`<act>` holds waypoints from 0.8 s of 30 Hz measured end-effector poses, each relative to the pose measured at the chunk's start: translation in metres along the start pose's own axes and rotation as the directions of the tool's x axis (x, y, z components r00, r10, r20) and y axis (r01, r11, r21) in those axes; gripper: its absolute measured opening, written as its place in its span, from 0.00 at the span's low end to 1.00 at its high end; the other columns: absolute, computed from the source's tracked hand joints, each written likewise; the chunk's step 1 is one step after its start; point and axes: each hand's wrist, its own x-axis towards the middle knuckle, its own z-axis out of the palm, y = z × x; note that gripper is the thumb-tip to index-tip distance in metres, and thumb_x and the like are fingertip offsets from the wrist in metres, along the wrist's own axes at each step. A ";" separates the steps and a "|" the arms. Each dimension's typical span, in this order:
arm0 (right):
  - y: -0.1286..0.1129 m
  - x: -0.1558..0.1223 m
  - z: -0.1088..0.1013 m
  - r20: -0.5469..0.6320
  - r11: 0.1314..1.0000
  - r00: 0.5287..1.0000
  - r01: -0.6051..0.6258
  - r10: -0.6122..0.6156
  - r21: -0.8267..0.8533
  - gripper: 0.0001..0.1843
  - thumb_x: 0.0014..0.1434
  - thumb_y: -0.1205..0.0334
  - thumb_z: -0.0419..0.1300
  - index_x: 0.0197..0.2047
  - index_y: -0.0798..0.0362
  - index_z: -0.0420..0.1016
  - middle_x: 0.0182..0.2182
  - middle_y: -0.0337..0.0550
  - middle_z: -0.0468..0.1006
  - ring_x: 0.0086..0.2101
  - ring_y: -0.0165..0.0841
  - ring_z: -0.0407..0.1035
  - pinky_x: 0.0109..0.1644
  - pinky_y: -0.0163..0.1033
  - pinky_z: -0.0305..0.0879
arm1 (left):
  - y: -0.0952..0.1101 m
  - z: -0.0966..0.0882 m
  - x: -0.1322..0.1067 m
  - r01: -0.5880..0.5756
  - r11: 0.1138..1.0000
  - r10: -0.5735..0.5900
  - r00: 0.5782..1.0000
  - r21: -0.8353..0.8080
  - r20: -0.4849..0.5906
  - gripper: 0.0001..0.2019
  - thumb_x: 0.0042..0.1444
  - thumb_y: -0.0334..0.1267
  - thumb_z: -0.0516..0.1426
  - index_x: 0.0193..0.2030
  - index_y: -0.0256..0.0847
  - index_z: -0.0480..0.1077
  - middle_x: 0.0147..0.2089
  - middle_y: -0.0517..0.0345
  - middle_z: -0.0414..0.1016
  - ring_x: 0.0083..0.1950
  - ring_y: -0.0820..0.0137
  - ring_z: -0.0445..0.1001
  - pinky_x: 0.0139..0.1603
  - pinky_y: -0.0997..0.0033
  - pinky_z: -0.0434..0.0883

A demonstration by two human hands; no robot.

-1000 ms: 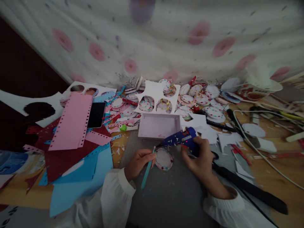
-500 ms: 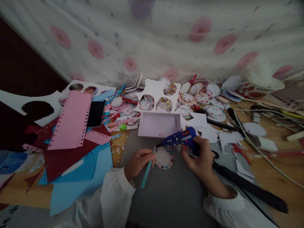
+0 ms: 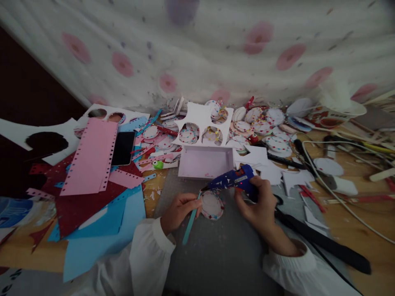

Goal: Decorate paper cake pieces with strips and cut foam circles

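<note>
At 10 o'clock from the bead-rimmed disc (image 3: 213,205) lie pink sheets (image 3: 89,160), then 1 black phone (image 3: 123,149). The left hand (image 3: 182,210), at 9 o'clock, pinches a teal strip (image 3: 190,227) whose lower end points to 7 o'clock. The disc is just beside that hand, with a lavender box (image 3: 206,162) at 12 o'clock. At 3 o'clock, the right hand (image 3: 261,204) clamps a blue glue gun (image 3: 236,180).

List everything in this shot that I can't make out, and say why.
All in the head view:
Handle of the glue gun: mostly hidden by the right hand.
Contact between its tip and the teal strip: too small and dark to tell.
Part of the strip: covered by the left hand.
Gun's label: too small to read.
Plastic bottle: cut off by the left edge.
</note>
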 end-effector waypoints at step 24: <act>0.066 0.027 -0.026 -0.250 0.831 0.875 -0.476 0.415 -0.286 0.23 0.46 0.48 0.67 0.40 0.51 0.68 0.34 0.49 0.70 0.37 0.47 0.67 0.40 0.53 0.64 | 0.001 0.000 0.000 0.016 1.000 -0.017 1.000 -0.012 -0.024 0.23 0.58 0.51 0.56 0.18 0.36 0.68 0.19 0.58 0.64 0.25 0.73 0.63 0.27 0.73 0.58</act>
